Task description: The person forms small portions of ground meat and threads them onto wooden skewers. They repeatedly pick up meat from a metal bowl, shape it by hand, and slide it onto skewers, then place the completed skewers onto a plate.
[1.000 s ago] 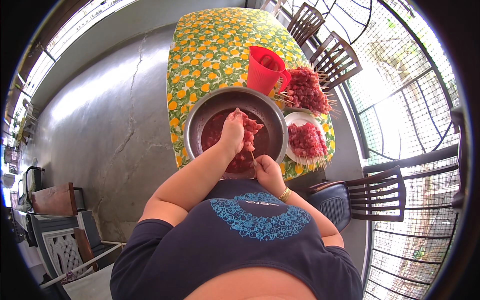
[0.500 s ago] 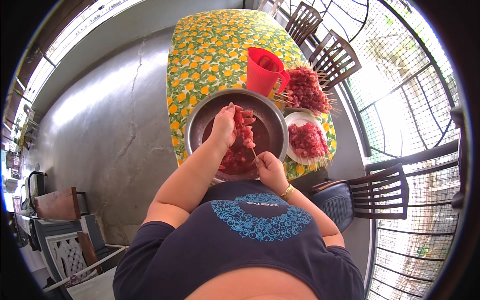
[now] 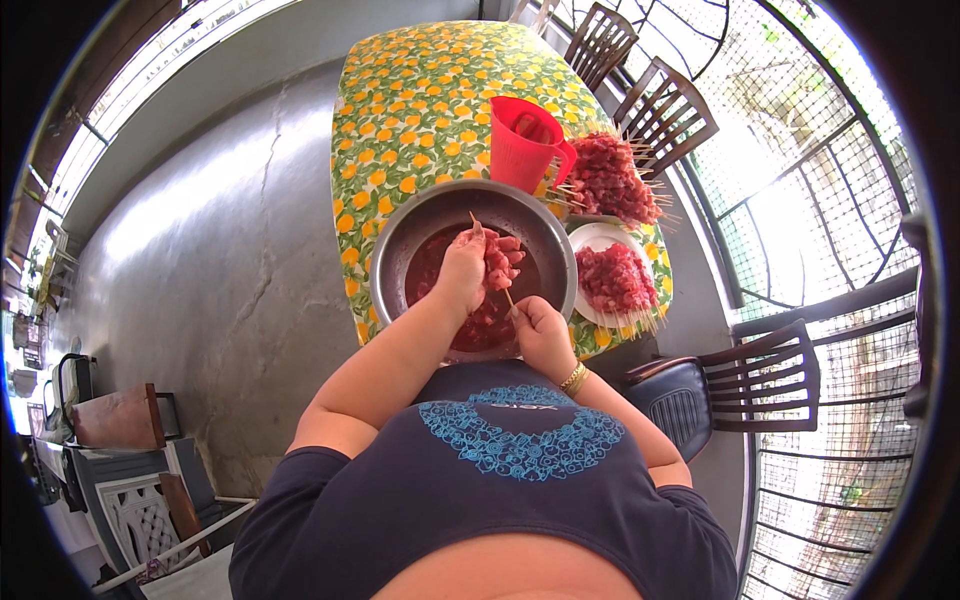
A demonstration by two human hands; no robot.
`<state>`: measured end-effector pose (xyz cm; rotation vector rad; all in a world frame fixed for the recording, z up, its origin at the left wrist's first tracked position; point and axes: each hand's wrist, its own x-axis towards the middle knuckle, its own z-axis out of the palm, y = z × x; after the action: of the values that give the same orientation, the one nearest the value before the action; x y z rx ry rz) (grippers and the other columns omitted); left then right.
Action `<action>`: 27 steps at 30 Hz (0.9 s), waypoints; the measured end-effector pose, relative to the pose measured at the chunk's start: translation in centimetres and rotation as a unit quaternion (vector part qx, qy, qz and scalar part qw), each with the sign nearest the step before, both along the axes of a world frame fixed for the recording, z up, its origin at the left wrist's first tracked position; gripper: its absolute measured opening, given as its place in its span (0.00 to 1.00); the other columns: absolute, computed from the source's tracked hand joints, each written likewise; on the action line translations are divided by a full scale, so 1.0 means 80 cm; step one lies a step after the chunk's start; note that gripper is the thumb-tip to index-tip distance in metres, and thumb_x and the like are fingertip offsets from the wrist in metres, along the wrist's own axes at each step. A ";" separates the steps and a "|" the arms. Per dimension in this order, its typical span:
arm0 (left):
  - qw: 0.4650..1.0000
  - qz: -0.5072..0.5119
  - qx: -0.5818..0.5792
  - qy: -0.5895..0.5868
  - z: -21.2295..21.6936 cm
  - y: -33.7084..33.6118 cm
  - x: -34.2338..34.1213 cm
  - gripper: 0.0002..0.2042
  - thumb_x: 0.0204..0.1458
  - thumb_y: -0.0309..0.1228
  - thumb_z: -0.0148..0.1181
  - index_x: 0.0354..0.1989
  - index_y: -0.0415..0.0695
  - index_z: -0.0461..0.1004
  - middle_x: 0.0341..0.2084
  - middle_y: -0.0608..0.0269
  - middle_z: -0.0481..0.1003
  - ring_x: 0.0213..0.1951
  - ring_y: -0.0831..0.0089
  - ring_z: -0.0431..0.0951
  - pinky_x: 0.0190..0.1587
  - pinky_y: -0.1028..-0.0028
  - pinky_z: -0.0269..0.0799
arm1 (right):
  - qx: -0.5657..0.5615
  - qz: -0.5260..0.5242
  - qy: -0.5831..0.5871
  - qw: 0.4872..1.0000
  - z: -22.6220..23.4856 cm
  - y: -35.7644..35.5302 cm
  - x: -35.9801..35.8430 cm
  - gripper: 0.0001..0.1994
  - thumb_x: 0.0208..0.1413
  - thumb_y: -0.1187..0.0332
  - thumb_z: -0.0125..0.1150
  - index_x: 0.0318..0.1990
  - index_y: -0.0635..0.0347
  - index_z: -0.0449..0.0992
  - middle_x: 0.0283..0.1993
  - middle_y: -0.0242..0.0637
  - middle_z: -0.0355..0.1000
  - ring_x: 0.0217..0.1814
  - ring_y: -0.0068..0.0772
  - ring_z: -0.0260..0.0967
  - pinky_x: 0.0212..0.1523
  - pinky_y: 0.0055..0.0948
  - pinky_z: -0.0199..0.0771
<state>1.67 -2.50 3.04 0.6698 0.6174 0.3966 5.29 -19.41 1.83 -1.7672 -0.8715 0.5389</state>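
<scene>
Over a wide metal bowl [image 3: 392,235], my two hands hold one meat skewer between them. My left hand [image 3: 464,270] is closed around the raw red meat chunks [image 3: 502,262] threaded on it. A pointed tip of the stick [image 3: 475,219] pokes out past my left fingers. Lower down, my right hand [image 3: 543,335], with a gold bracelet at the wrist, pinches the bare end of the wooden stick. Loose meat pieces and reddish liquid lie in the bowl below, partly hidden by my left hand and forearm.
A red plastic jug [image 3: 520,150] stands just beyond the bowl. To the right are a white plate [image 3: 583,238] of meat skewers and a bigger heap of skewers [image 3: 608,175]. A patterned tablecloth [image 3: 400,110] covers the table. Wooden chairs [image 3: 760,378] stand along the right side.
My left hand has moved nearer, toward my right hand, along the skewer. The stick's tip now shows beyond my left fingers. My right hand has barely moved.
</scene>
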 end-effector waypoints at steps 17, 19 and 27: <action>0.998 -0.047 0.036 0.003 -0.010 0.021 -0.008 0.13 0.64 0.36 0.53 0.50 0.41 0.66 0.36 0.51 0.78 0.34 0.61 0.82 0.24 0.69 0.80 | -0.042 0.029 -0.017 0.999 0.014 0.003 0.003 0.07 0.62 0.69 0.57 0.37 0.64 0.72 0.24 0.45 0.72 0.26 0.42 0.73 0.30 0.36 0.71; 0.998 -0.044 0.037 -0.007 -0.009 0.021 -0.009 0.13 0.64 0.37 0.52 0.50 0.41 0.66 0.35 0.50 0.78 0.33 0.61 0.81 0.23 0.69 0.80 | -0.042 0.031 -0.022 0.998 0.017 0.002 0.003 0.07 0.62 0.69 0.57 0.37 0.64 0.72 0.24 0.45 0.72 0.26 0.41 0.73 0.30 0.36 0.72; 0.989 -0.091 0.008 -0.116 -0.016 0.023 -0.010 0.12 0.64 0.35 0.53 0.50 0.41 0.66 0.45 0.45 0.77 0.45 0.59 0.80 0.42 0.62 0.81 | -0.019 0.023 0.012 0.999 0.009 -0.002 0.007 0.06 0.62 0.70 0.56 0.36 0.65 0.73 0.27 0.42 0.73 0.28 0.34 0.72 0.32 0.32 0.72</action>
<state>0.86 -0.65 1.80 0.6775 0.3293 0.3047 5.89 -19.58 2.53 -1.7755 -0.8932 0.6086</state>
